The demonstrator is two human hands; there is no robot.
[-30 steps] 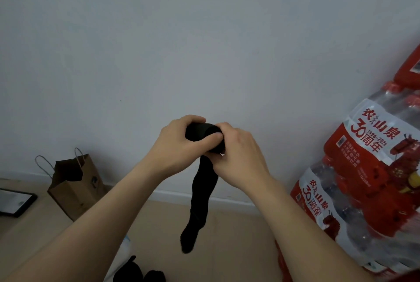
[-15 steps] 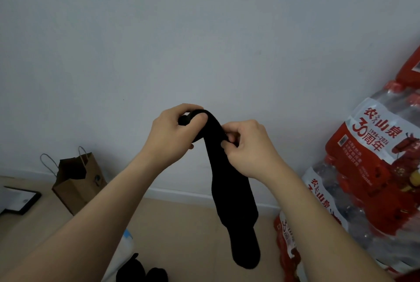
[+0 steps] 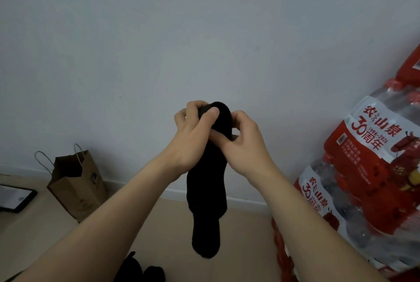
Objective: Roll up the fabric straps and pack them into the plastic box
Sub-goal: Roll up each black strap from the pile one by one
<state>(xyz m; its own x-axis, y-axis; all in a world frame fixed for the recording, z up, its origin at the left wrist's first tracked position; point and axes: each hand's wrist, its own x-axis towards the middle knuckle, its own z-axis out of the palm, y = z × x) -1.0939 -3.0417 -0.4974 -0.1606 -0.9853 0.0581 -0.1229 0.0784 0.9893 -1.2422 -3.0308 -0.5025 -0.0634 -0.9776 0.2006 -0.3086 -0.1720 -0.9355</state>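
A second ago the black fabric strap (image 3: 206, 195) is a tight roll between the hands; now it hangs broad and long below them. The right hand (image 3: 246, 147) is closer to the left hand (image 3: 193, 138), and its thumb touches just under the left thumb.

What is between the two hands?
The black strap. The left hand and the right hand both pinch its top end, and the rest hangs down below them. The head view shows it.

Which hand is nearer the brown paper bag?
Left. The left hand grips the top of the black fabric strap, up and right of the paper bag; the right hand pinches the strap on its far side, farther from the bag.
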